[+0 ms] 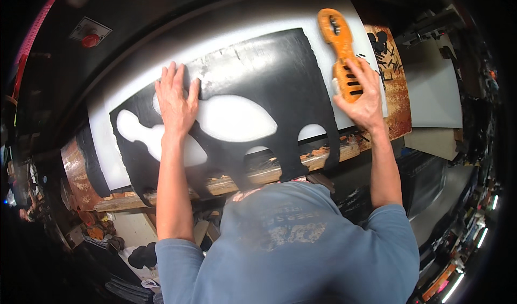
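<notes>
Starting left of the black sheet (258, 67), and straight away catching a worn, rusty-brown stretch of desk (75, 166), then, up and to the left of that same sheet, a red button (90, 40) on a pale plate. Shifting right now, on to the white board (99, 137), lying underneath the black sheet and showing brightly through its rounded cut-outs. Next up, the left hand (177, 102), laid palm down on the left part of the sheet, among those cut-outs, with fingers spread and nothing in its grasp. Dropping to the near edge of the sheet, spotting a wooden bar (223, 186) running along there. Then across to the orange slotted tool (335, 35), over the white board just beyond the sheet's right edge, and gripped at its lower end by the right hand (366, 99), with the thumb to one side. Touching the board or clear of it? Impossible to tell from here. Farther right of the sheet, more rusty desk, strewn with small black scraps (381, 48), and past that, a pale grey panel (433, 94).
</notes>
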`<move>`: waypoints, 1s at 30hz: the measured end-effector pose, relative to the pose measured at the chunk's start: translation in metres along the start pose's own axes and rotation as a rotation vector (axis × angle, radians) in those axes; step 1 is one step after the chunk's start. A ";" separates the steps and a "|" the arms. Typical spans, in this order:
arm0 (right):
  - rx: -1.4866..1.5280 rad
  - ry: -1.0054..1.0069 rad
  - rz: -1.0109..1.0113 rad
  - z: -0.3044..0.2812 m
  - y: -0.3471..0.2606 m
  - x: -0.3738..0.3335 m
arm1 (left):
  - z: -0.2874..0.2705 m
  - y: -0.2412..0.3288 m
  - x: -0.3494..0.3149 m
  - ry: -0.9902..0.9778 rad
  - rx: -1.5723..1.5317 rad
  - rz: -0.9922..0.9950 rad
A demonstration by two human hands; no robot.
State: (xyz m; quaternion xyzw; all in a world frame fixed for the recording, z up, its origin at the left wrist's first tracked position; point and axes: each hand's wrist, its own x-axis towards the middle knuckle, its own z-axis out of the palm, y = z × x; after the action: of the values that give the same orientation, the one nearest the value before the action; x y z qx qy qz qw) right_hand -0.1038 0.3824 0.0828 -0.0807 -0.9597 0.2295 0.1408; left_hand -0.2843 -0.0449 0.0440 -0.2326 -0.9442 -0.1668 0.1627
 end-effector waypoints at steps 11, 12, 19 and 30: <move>0.113 -0.017 -0.467 0.080 -0.078 0.048 | -0.050 0.062 -0.073 -0.077 -0.068 -0.075; 0.090 0.006 -0.460 0.085 -0.081 0.048 | -0.053 0.062 -0.073 -0.081 -0.091 -0.093; 0.126 0.054 -0.524 0.082 -0.087 0.044 | -0.077 0.046 -0.072 -0.126 -0.088 -0.028; 0.020 -0.341 -0.165 -0.046 -0.132 -0.105 | -0.110 0.039 -0.077 -0.570 -0.587 0.125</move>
State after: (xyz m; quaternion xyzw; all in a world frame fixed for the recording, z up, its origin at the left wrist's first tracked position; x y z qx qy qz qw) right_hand -0.0020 0.2621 0.1586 0.0399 -0.9707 0.2370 -0.0049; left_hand -0.1750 -0.0852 0.1218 -0.3628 -0.8479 -0.3479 -0.1688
